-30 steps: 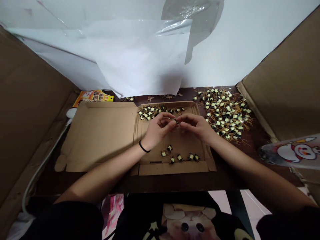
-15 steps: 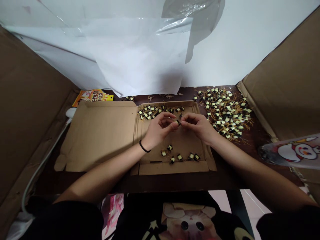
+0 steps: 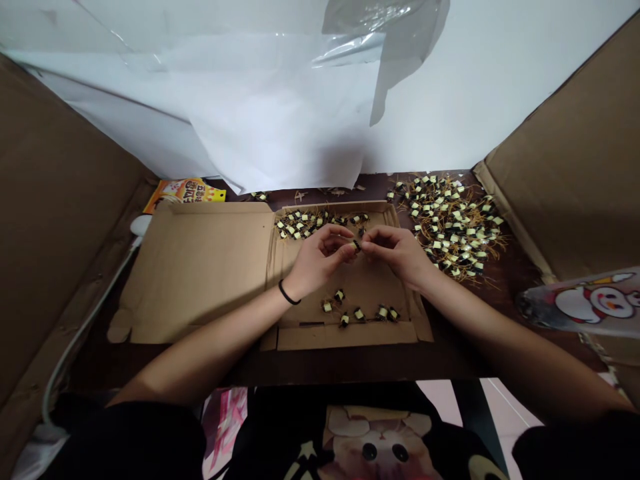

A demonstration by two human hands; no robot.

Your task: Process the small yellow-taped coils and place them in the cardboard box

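Observation:
Above the right half of an opened cardboard box [image 3: 300, 267], my left hand [image 3: 323, 257] pinches a small black-and-yellow part [image 3: 356, 245] between thumb and finger. My right hand [image 3: 393, 252] is closed at the right side of that part, thumb and forefinger pressed together; whether it grips a thin wire there is too small to tell. Behind my hands, a cluster of similar parts [image 3: 300, 223] lies along the box's far edge. Several more parts [image 3: 359, 314] are scattered near the box's front edge.
A large pile of wired parts [image 3: 453, 223] covers the dark table [image 3: 380, 367] at the right. An orange and yellow packet [image 3: 187, 191] and a white cable [image 3: 75, 333] are at the left. A snowman-printed bag [image 3: 595, 301] is at the right. Cardboard walls stand on both sides.

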